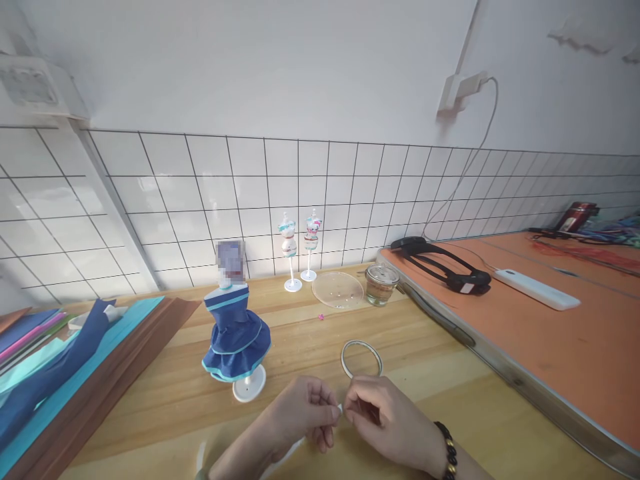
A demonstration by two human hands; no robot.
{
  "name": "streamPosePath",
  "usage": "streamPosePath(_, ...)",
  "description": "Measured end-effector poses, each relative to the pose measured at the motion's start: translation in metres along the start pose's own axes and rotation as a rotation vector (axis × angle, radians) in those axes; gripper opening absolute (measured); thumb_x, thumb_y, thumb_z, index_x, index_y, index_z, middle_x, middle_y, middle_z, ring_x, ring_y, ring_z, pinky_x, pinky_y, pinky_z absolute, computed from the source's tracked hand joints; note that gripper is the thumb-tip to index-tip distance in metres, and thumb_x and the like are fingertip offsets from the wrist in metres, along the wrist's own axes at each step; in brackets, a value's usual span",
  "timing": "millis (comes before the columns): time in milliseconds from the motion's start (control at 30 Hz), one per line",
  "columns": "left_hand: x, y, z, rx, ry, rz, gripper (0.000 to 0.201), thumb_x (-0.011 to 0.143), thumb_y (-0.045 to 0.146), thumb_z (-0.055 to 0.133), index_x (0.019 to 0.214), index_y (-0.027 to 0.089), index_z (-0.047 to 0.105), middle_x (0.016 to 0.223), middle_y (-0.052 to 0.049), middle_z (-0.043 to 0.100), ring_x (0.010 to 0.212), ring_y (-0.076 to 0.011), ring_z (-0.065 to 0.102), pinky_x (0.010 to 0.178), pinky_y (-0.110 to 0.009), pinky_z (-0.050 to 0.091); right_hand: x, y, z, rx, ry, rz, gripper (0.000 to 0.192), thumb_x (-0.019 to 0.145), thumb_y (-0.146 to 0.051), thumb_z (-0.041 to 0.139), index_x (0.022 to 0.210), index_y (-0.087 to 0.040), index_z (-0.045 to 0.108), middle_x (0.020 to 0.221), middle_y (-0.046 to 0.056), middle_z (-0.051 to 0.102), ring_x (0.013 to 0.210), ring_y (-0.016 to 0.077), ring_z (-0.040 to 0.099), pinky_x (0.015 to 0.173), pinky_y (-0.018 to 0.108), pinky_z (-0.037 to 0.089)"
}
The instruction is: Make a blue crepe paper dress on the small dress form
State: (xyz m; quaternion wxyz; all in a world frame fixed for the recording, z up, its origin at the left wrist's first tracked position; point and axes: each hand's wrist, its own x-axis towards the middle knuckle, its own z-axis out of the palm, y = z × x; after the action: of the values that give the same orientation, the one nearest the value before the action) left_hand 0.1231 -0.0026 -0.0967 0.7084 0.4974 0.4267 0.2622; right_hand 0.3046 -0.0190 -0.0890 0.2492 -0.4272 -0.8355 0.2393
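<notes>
Low in the head view, my left hand (pixel 313 415) pinches a small white piece (pixel 340 408) between thumb and fingertips. My right hand (pixel 387 420) is closed close beside it, its fingertips pressed together; what it holds, if anything, is too small to make out. Just beyond the right fingers lies a thin pale ring (pixel 361 342) on the wooden table. A doll-sized dress form in a blue ruffled dress with light-blue trim (pixel 236 340) stands upright on a white round base (pixel 250 384), left of my hands.
Two small decorated dress forms (pixel 289 240) stand by the tiled wall. Near them are a clear round dish (pixel 338 291) and a lidded glass jar (pixel 382 285). Fabric sheets (pixel 115 360) lie left. An orange mat (pixel 530 347) at right holds a black headset (pixel 445 267) and white power bank (pixel 537 289).
</notes>
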Motion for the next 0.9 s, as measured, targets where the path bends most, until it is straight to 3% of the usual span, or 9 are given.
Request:
streamPosePath(167,0.0005,-0.0008,0.0016,0.004,-0.014,0.003,0.011,0.057,0.023,0.063,0.061,0.014,0.057,0.039,0.006,0.054,0.035,-0.0075,0.048,0.037,-0.019,0.036,0.0009,0.0011,0.0023,-0.017,0.000,-0.001,0.013,0.073,-0.010,0.050,0.070,-0.018,0.060,0.061,-0.002,0.055,0.055,0.0111,0.051,0.054,0.020,0.037)
streamPosePath(567,0.0018,-0.0054,0.0005,-0.012,-0.004,0.000,0.018,0.057,0.025,0.066,0.069,0.014,0.058,0.050,0.004,0.060,0.037,-0.0079,0.052,0.037,-0.020,0.040,0.0010,0.0048,0.0032,-0.013,0.000,0.061,0.016,0.067,-0.006,0.050,0.068,-0.017,0.062,0.060,-0.002,0.057,0.053,0.0102,0.051,0.052,0.019,0.037)
streamPosePath(900,0.0036,-0.0047,-0.0018,0.008,0.014,0.001,0.020,0.053,0.026,0.067,0.066,0.014,0.057,0.052,0.003,0.060,0.042,-0.0121,0.058,0.035,-0.021,0.043,0.0015,0.0059,0.0023,0.005,-0.005,0.093,0.012,0.072,-0.012,0.051,0.067,-0.016,0.061,0.060,-0.001,0.058,0.054,0.0107,0.051,0.052,0.020,0.038)
